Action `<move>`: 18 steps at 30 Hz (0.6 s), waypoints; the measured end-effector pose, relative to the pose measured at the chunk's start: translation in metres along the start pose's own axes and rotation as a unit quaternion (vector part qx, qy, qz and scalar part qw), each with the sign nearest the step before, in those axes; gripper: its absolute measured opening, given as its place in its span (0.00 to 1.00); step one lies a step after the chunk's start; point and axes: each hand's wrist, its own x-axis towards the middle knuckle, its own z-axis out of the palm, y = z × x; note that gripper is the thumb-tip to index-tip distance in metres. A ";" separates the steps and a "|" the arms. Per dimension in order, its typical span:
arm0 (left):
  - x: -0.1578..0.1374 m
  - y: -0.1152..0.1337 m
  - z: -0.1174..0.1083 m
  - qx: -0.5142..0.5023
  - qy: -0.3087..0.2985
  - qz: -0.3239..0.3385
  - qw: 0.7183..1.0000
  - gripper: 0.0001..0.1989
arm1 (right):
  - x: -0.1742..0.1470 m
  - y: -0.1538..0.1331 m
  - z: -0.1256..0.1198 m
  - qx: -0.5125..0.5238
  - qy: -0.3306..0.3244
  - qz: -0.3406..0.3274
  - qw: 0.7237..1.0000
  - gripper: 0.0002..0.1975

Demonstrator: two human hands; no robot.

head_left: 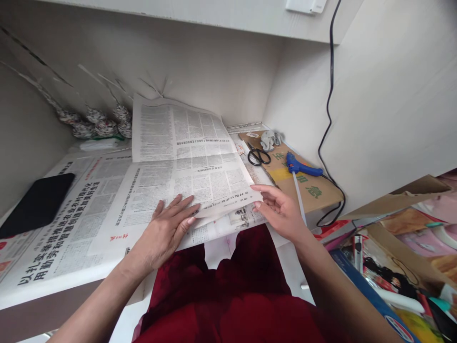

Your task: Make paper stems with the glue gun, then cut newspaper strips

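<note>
A newspaper sheet (153,128) lies across other newspaper pages on the desk, its far part leaning up against the back wall. My left hand (167,226) rests flat on the near edge of this sheet, fingers stretched out. At the sheet's near right corner, my right hand (280,209) pinches the paper between thumb and fingers, and the edge there is slightly lifted and curled. Under that edge shows another printed page (228,224) with a small picture. More newspaper (78,224) with large headlines spreads out to the left.
Black-handled scissors (259,156) and a blue glue gun (302,166) lie on flattened cardboard (307,193) at right, with a black cord (332,85) running up. A dark tablet-like slab (39,202) sits at left. Woven paper gourd shapes (103,124) stand behind. A cluttered box (385,238) is lower right.
</note>
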 end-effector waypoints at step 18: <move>0.003 0.000 0.000 -0.019 0.023 -0.009 1.000 0.23 | -0.002 -0.005 -0.002 0.069 -0.013 0.084 0.994 0.32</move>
